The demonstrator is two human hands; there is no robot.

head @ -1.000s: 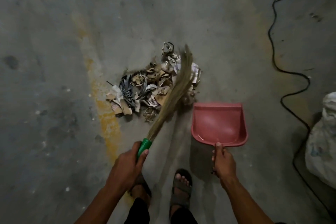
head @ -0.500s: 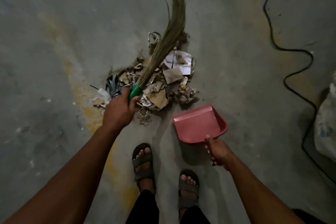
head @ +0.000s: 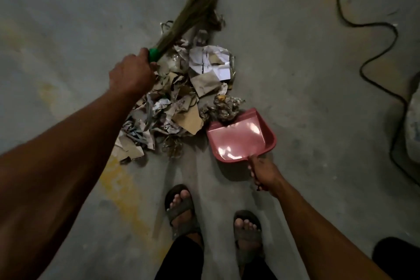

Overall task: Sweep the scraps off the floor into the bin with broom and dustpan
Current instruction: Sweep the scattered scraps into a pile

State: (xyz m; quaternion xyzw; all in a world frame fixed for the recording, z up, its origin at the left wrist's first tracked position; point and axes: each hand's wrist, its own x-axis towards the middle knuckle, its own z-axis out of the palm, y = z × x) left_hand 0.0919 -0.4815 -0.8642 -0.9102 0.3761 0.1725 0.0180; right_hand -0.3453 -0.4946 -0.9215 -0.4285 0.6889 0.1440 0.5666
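A heap of paper and cardboard scraps lies on the grey concrete floor in front of me. My left hand grips the green handle of a grass broom, whose bristles reach past the far side of the heap to the top edge of the view. My right hand holds the handle of a pink dustpan. The pan is tilted, its open lip touching the near right edge of the heap, beside a crumpled wad. It holds nothing.
A black cable snakes across the floor on the right. A white sack stands at the right edge. My two sandalled feet are just behind the heap. A yellow stain marks the floor at lower left.
My left hand has carried the broom forward, over and beyond the heap. My right hand has moved the dustpan forward until its lip meets the scraps. I have stepped closer.
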